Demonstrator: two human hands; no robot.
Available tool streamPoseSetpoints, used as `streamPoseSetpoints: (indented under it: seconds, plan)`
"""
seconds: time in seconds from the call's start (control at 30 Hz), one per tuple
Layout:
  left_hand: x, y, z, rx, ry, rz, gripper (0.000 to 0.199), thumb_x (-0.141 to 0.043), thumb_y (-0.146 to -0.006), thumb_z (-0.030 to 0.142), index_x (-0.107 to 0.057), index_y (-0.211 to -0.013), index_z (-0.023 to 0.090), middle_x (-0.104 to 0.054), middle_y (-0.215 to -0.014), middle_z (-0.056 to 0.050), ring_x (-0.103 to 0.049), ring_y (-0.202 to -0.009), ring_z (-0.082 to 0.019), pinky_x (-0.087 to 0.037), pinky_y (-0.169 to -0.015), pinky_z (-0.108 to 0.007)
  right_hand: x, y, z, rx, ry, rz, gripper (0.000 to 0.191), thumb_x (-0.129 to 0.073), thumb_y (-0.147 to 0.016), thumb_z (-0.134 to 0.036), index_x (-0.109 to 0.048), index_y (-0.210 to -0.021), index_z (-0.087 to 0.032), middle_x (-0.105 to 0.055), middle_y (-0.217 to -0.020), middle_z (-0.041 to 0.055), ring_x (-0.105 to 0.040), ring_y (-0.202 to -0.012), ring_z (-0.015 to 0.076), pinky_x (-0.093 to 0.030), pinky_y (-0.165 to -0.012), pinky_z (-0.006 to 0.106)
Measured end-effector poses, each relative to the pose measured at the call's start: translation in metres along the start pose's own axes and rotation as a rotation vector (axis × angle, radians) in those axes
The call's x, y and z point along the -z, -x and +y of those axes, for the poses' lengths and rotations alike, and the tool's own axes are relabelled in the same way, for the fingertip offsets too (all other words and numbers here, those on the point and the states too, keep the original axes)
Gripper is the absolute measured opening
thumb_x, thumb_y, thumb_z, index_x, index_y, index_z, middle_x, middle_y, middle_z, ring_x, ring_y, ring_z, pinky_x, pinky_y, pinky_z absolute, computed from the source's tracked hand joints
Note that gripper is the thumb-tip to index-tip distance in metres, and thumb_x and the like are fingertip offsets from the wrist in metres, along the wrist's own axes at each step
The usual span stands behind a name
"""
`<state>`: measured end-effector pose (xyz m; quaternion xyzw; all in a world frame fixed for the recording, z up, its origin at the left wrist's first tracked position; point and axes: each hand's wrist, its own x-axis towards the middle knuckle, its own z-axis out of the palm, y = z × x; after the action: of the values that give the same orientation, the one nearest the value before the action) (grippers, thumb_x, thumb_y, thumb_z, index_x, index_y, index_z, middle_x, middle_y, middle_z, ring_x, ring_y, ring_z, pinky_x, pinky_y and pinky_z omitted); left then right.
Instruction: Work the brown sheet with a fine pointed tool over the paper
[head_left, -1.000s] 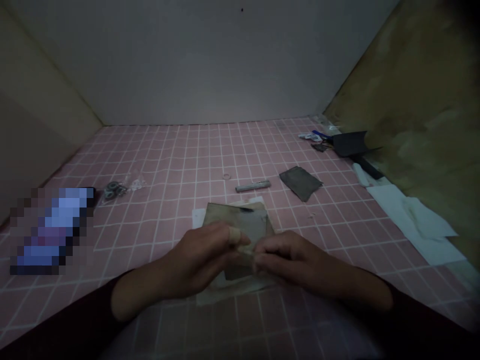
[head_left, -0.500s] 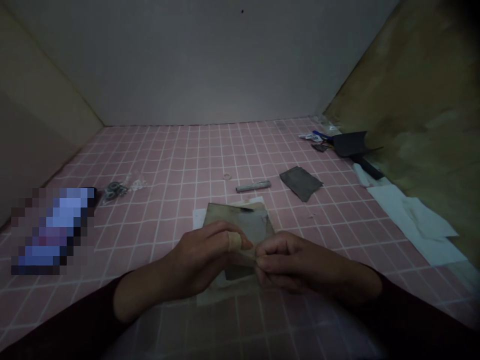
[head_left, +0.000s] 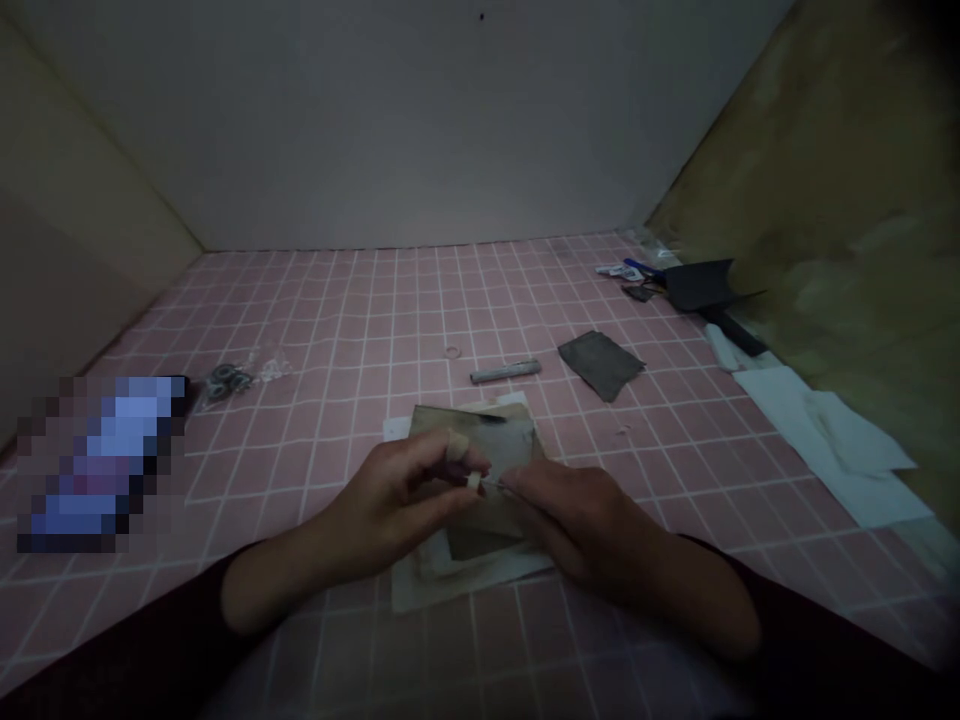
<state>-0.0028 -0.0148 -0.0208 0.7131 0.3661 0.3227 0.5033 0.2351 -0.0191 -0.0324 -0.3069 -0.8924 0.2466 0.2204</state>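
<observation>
My left hand (head_left: 409,485), with a tan band round one finger, pinches a small pale ring-like piece (head_left: 474,482) between thumb and fingertips. My right hand (head_left: 592,515) is closed on a thin light rod (head_left: 493,484), whose tip points at the small piece; whether they touch I cannot tell. Below both hands a flat greyish plate (head_left: 480,535) lies on pale, stained paper sheets (head_left: 416,592). Fingers and dim light hide much of the rod.
On the pink checked cloth (head_left: 360,330) lie a ring (head_left: 452,352), a grey tube (head_left: 506,372) and a dark sandpaper-like sheet (head_left: 602,366). A phone (head_left: 112,450) and bagged metal parts (head_left: 227,378) lie left. White papers (head_left: 825,440) and a black dustpan-like item (head_left: 701,285) are right.
My left fingers have lifted and turned, bringing the small pale piece into sight. My right hand has rolled over palm-down, and the thin rod now shows at its fingertips.
</observation>
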Motion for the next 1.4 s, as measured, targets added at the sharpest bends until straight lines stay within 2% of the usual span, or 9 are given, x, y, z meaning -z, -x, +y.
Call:
streamPoseSetpoints:
  seconds: [0.33,0.47,0.57,0.63,0.77,0.87,1.03,1.23,1.4]
  plan:
    - [0.001,0.004,-0.002,0.005,-0.105,-0.029,0.012,-0.059,-0.093,0.021,-0.061,-0.106,0.019,-0.065,-0.085,0.0,-0.062,-0.075,-0.011,-0.051,-0.066,-0.02,0.005,-0.001,-0.008,-0.085,0.131,-0.102,0.021,-0.04,-0.086,-0.005,-0.059,-0.091,-0.013,-0.058,-0.075,0.0044,-0.053,-0.063,0.0154,-0.037,-0.056,0.028]
    - [-0.002,0.006,0.001,-0.198,-0.402,-0.042,0.013,-0.056,-0.093,0.015,-0.059,-0.105,0.02,-0.067,-0.091,-0.002,-0.065,-0.082,-0.013,-0.052,-0.074,-0.023,0.018,-0.009,-0.012,-0.266,-0.393,-0.237,0.024,-0.044,-0.097,-0.019,-0.056,-0.076,-0.016,-0.048,-0.064,-0.0036,-0.045,-0.057,0.0092,-0.035,-0.056,0.023]
    - [-0.001,0.008,0.004,-0.281,-0.49,-0.038,0.015,-0.055,-0.094,0.015,-0.057,-0.108,0.02,-0.068,-0.098,-0.004,-0.066,-0.089,-0.016,-0.053,-0.077,-0.024,0.025,-0.014,-0.01,-0.396,-0.816,-0.439,0.031,-0.044,-0.1,-0.034,-0.063,-0.083,-0.016,-0.041,-0.056,-0.0067,-0.041,-0.049,0.0074,-0.032,-0.048,0.02]
    - [0.001,0.008,0.005,-0.245,-0.463,-0.014,0.015,-0.057,-0.094,0.017,-0.057,-0.109,0.02,-0.069,-0.096,-0.004,-0.066,-0.085,-0.015,-0.053,-0.075,-0.024,0.024,-0.014,-0.01,-0.381,-0.783,-0.348,0.031,-0.046,-0.1,-0.034,-0.063,-0.082,-0.016,-0.042,-0.057,-0.0063,-0.042,-0.05,0.0078,-0.032,-0.049,0.02]
    - [0.003,0.007,0.005,-0.178,-0.373,-0.002,0.012,-0.055,-0.094,0.018,-0.058,-0.106,0.019,-0.068,-0.091,-0.003,-0.065,-0.076,-0.013,-0.053,-0.07,-0.023,0.015,-0.009,-0.013,-0.2,-0.276,-0.076,0.022,-0.045,-0.096,-0.019,-0.056,-0.077,-0.016,-0.05,-0.068,-0.0019,-0.045,-0.061,0.0108,-0.034,-0.059,0.025]
    - [0.001,0.007,0.002,-0.207,-0.409,0.002,0.011,-0.056,-0.093,0.015,-0.057,-0.104,0.019,-0.068,-0.09,-0.003,-0.065,-0.08,-0.014,-0.053,-0.074,-0.024,0.014,-0.008,-0.012,-0.185,-0.203,-0.121,0.022,-0.045,-0.096,-0.016,-0.054,-0.076,-0.017,-0.049,-0.067,-0.0025,-0.043,-0.06,0.0105,-0.032,-0.057,0.025]
    - [0.0,0.007,-0.001,-0.337,-0.435,-0.056,0.018,-0.056,-0.092,0.01,-0.058,-0.108,0.019,-0.068,-0.101,-0.005,-0.066,-0.093,-0.015,-0.052,-0.078,-0.023,0.026,-0.015,-0.007,-0.379,-0.756,-0.444,0.029,-0.046,-0.099,-0.03,-0.061,-0.079,-0.016,-0.042,-0.057,-0.0062,-0.042,-0.051,0.008,-0.033,-0.05,0.02]
    - [0.004,0.006,0.002,-0.132,-0.268,-0.009,0.013,-0.056,-0.095,0.018,-0.06,-0.107,0.017,-0.066,-0.085,-0.001,-0.064,-0.074,-0.011,-0.051,-0.068,-0.02,0.015,-0.008,-0.01,-0.183,-0.289,-0.065,0.023,-0.045,-0.098,-0.02,-0.054,-0.078,-0.017,-0.049,-0.069,-0.0029,-0.044,-0.062,0.0098,-0.033,-0.061,0.025]
    - [0.002,0.005,-0.002,-0.191,-0.349,0.017,0.009,-0.056,-0.093,0.017,-0.059,-0.102,0.018,-0.067,-0.092,-0.004,-0.065,-0.083,-0.014,-0.052,-0.077,-0.025,0.017,-0.012,-0.011,-0.286,-0.495,-0.207,0.026,-0.045,-0.098,-0.023,-0.054,-0.074,-0.016,-0.043,-0.061,-0.0055,-0.042,-0.056,0.0085,-0.033,-0.055,0.023]
